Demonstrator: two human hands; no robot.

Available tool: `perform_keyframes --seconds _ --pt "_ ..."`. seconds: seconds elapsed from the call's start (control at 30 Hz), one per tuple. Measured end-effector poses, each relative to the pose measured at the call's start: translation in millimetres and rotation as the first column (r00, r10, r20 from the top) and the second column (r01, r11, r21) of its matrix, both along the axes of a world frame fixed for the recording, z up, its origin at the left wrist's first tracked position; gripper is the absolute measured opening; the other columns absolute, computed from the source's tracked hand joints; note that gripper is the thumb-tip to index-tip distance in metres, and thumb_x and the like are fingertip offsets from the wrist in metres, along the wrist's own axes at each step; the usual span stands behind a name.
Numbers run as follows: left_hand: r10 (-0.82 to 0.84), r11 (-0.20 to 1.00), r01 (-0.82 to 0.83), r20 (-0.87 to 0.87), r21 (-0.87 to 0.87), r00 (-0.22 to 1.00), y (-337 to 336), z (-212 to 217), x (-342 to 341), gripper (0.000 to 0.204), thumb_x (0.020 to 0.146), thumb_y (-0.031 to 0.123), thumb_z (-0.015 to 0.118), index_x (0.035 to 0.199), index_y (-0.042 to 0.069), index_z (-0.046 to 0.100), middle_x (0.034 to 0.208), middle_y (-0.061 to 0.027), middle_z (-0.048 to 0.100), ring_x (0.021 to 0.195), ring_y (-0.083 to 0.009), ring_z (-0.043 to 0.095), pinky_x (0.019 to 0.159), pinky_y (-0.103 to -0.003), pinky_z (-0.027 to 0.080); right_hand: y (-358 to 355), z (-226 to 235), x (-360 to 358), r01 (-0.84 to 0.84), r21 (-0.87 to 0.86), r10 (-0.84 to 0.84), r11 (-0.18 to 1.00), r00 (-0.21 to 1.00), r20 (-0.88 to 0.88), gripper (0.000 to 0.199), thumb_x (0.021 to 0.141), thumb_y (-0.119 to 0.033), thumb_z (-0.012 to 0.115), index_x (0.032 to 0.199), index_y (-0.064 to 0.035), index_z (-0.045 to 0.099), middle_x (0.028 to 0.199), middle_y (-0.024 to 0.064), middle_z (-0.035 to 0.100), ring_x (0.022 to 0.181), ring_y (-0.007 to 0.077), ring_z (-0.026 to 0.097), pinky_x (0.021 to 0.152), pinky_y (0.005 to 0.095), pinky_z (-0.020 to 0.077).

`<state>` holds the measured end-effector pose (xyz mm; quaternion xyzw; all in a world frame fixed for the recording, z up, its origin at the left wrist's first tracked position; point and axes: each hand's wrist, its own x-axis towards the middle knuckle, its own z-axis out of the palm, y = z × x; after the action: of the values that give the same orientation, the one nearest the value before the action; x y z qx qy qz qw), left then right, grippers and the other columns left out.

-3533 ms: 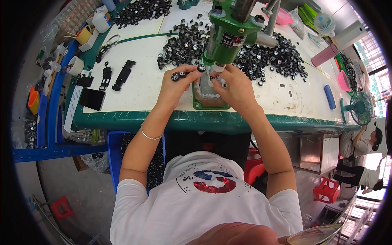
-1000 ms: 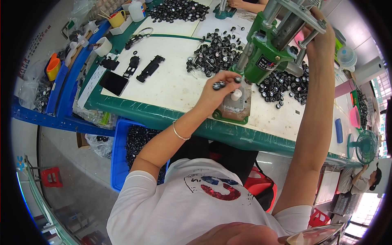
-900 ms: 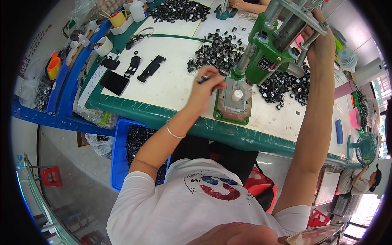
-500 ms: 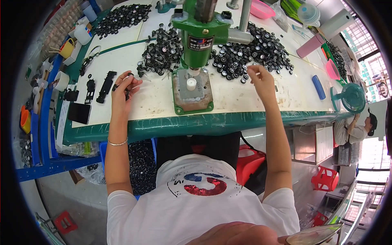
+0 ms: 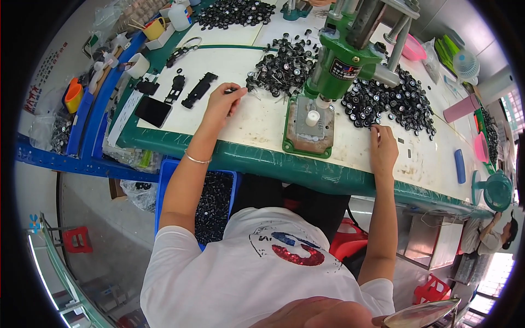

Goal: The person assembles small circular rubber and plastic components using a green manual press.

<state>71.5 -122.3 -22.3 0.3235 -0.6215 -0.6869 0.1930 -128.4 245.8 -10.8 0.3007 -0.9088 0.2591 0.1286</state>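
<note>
My left hand (image 5: 220, 105) rests on the white tabletop left of the green press (image 5: 343, 61), its fingertips pinched on a small black part (image 5: 233, 90). My right hand (image 5: 383, 148) lies on the table right of the press base (image 5: 298, 143). Its fingertips close on a small black wheel at the near edge of the right wheel pile (image 5: 395, 101). A white peg (image 5: 312, 116) stands on the base under the ram. Another heap of black wheels (image 5: 281, 68) lies just beyond my left hand.
Flat black plastic parts (image 5: 198, 90) and a black rectangle (image 5: 153, 111) lie at the left. A blue bin (image 5: 164, 180) of black pieces sits under the green table edge (image 5: 262, 159). A pink bowl (image 5: 414, 49), a green fan (image 5: 497, 191) and another person (image 5: 489, 235) are at the right.
My left hand carried a small part from the press out to the left. My right hand came down off the press lever to the wheel pile.
</note>
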Motion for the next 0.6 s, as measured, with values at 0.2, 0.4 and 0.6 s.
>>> perform_keyframes --seconds 0.2,0.4,0.6 --pt "0.219 0.659 0.158 0.389 -0.735 0.895 12.0 3.6 -31.9 0.033 0.072 0.031 0.076 0.087 0.004 0.064 0.068 -0.012 0.065 0.054 -0.0204 0.062 0.055 -0.032 0.049 -18.0 -12.6 1.2 -0.052 -0.348 0.11 0.936 0.983 0.149 0.017 0.092 -0.015 0.057 0.102 -0.0024 0.062 0.086 0.0113 0.066 0.074 0.018 0.063 0.067 0.0295 0.0499" --pt "0.208 0.723 0.17 0.446 -0.67 0.871 13.3 13.8 -40.0 0.022 0.074 0.022 0.07 0.09 0.007 0.065 0.073 -0.0119 0.068 0.059 -0.0239 0.066 0.061 -0.035 0.051 -72.6 11.7 40.7 -0.133 -0.623 0.462 0.771 0.79 0.403 0.018 0.093 -0.012 0.055 0.103 0.0002 0.061 0.08 0.0058 0.064 0.069 0.0102 0.061 0.063 0.0245 0.0479" --pt "0.199 0.541 0.212 0.369 -0.814 0.908 -5.8 -5.5 -28.5 0.025 0.073 0.009 0.067 0.097 0.006 0.067 0.073 -0.0119 0.067 0.061 -0.0181 0.065 0.06 -0.031 0.05 -101.7 24.4 57.3 -0.254 -0.523 0.473 0.814 0.812 0.342 0.015 0.091 -0.01 0.056 0.101 0.0002 0.061 0.08 0.0076 0.062 0.066 0.0123 0.058 0.062 0.0263 0.0464"
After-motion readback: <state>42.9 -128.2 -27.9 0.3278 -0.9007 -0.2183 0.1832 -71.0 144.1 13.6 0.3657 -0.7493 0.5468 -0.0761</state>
